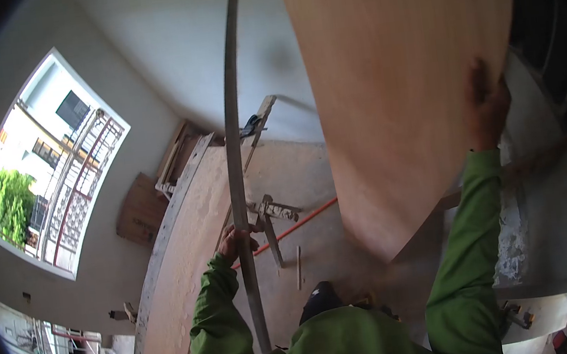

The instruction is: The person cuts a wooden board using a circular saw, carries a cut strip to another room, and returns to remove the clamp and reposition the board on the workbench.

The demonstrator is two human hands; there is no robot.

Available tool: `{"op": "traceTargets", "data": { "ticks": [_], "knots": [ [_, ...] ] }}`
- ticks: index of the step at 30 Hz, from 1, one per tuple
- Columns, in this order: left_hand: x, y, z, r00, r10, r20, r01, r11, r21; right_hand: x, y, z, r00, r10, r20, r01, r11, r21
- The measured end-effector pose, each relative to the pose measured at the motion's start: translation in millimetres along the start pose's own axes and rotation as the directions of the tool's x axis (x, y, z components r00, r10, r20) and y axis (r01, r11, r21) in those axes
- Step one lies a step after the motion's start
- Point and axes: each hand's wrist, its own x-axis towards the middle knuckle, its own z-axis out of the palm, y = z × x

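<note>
A long, narrow grey strip (233,141), bowed by the lens, runs from the top of the view down past my left side. Closed around its lower part is my left hand (236,242). On the right, a large plywood sheet (393,94) stands tilted, with one corner pointing down toward the floor. My right hand (488,106) grips the sheet's right edge, thumb on the near face and the other fingers largely hidden. Whether the strip is metal or wood I cannot tell.
A long board-topped bench (175,273) lies along the left. Behind the strip stands a wooden trestle (273,230), with a red pole (296,224) near it on the floor. A cardboard box (142,210) sits by the wall below the window (52,168).
</note>
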Motion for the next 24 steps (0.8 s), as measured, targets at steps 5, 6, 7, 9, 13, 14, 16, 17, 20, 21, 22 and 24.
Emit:
{"op": "traceTargets", "data": {
  "ticks": [5,6,7,9,13,14,16,17,20,21,22,24],
  "knots": [
    [69.0,15.2,7.3,0.995,0.085,0.052,-0.081,0.995,-0.063,7.2,-7.4,2.8,1.0,0.016,-0.02,-0.015,0.999,0.048],
    [78.7,18.5,9.7,0.993,0.113,0.029,-0.112,0.993,-0.026,8.2,-9.1,3.3,0.999,0.041,-0.026,-0.038,0.995,0.087],
    [87.3,24.2,13.7,0.99,0.139,0.009,-0.139,0.99,0.014,8.4,-9.3,3.5,0.997,0.069,-0.032,-0.065,0.99,0.125],
    [104.2,39.7,25.2,0.989,0.146,-0.033,-0.142,0.986,0.087,9.9,-5.4,1.9,0.998,0.059,-0.01,-0.058,0.994,0.089],
    [157.5,50.2,31.1,0.96,0.261,-0.098,-0.24,0.953,0.184,11.3,-7.1,-1.3,0.995,0.088,0.045,-0.09,0.995,0.042],
    [173.3,52.5,29.3,0.956,0.272,-0.113,-0.253,0.955,0.157,10.7,-8.3,-3.1,0.996,0.076,0.037,-0.077,0.996,0.04],
    [199.3,69.8,35.5,0.933,0.346,-0.101,-0.33,0.932,0.149,9.8,-9.6,-2.0,0.999,0.054,0.004,-0.054,0.994,0.098],
    [212.4,80.1,38.9,0.909,0.407,-0.095,-0.391,0.908,0.148,9.1,-7.8,-0.1,0.999,0.039,-0.006,-0.039,0.994,0.099],
    [255.8,103.5,45.1,0.818,0.566,-0.107,-0.538,0.817,0.205,4.8,0.8,-0.2,0.999,0.021,-0.026,-0.017,0.988,0.156],
    [267.7,113.4,46.8,0.817,0.565,-0.119,-0.539,0.82,0.193,5.1,0.8,-3.0,1.0,0.006,-0.022,-0.004,0.996,0.088],
    [282.2,126.6,48.7,0.818,0.558,-0.14,-0.483,0.798,0.36,6.0,1.2,-4.4,1.0,-0.01,-0.016,0.01,1.0,0.019],
    [326.4,132.1,42.2,0.802,0.576,-0.157,-0.447,0.754,0.481,5.2,0.6,-7.1,0.999,0.039,-0.018,-0.04,0.996,-0.08]
  ]
}}
